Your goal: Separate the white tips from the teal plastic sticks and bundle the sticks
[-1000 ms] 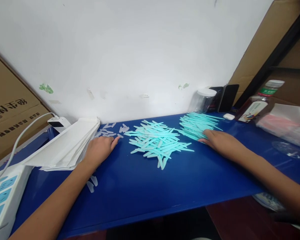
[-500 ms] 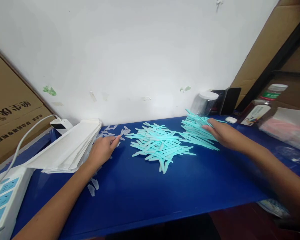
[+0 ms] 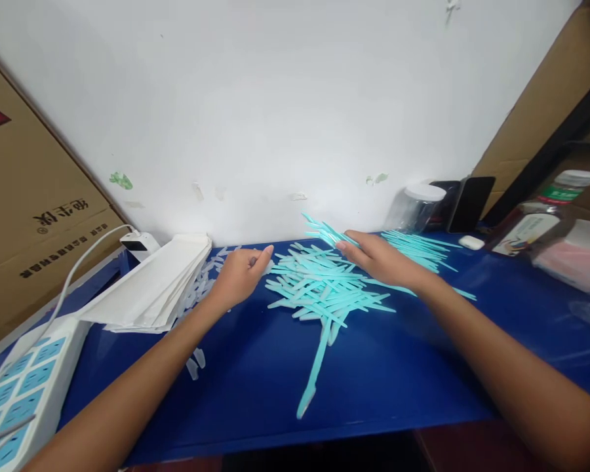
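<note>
Because the blue table [image 3: 383, 373] bore a messy heap of turquoise sticks [image 3: 319, 282] close by, the fanned bunch [image 3: 327, 231] in the right hand [image 3: 381, 259], fingers wrapped round it, could have shed strays there through uneven grip; the left hand [image 3: 238, 278] was curled, contents unclear. White papers [image 3: 152, 275] crowded the left side, a jar [image 3: 415, 206] stood behind the right-hand pile [image 3: 415, 250], translucent slips [image 3: 200, 358] lay around.

Your right hand [image 3: 381, 257] grips turquoise sticks [image 3: 327, 231] by the pile [image 3: 319, 288]; your left hand [image 3: 240, 275] curls beside clear caps [image 3: 202, 287].
</note>
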Demonstrator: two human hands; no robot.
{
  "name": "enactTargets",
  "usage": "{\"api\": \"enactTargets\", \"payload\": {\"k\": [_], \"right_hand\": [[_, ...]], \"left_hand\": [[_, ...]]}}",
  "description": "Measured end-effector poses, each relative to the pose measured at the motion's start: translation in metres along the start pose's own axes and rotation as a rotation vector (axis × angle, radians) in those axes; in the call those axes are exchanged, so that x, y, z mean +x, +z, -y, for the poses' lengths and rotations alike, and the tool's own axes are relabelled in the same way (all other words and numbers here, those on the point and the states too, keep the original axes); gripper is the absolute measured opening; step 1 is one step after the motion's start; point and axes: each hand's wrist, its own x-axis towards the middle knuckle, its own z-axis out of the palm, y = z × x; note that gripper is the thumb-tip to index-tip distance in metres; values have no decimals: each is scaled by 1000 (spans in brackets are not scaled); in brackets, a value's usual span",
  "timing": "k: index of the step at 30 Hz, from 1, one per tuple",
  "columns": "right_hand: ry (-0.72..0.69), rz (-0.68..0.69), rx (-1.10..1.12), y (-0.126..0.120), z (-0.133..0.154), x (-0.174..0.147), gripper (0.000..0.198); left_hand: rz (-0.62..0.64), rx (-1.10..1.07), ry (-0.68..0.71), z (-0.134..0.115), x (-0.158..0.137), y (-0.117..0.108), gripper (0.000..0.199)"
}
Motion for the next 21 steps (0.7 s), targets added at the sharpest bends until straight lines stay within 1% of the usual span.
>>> {"api": "enactTargets", "payload": {"k": [2,4,7,11,13,17,21], "right_hand": [[3,25,26,7,-4,-8,45],[-9,96,83,11,-4,-16,45],[-50,214,170,17,6,-25,44],[-76,317,184,28,19,-28,43],[-74,339,174,32,19,-27,42],[-67,311,129,34,13,-26,42],[-51,313,148,37,15,-25,44]], "left_hand": [[-6,-12,0,3,-5,7,55],[-2,-20,-2,9,-12,10,54],[-11,-30,-12,15,-17,7,54],[-27,-52,-20,13,-18,7,55],[-14,-62,-11,10,-20,10,55],[5,-85,-11,5,-26,17,58],[6,-93,-3,-1,-30,17,58]]}}
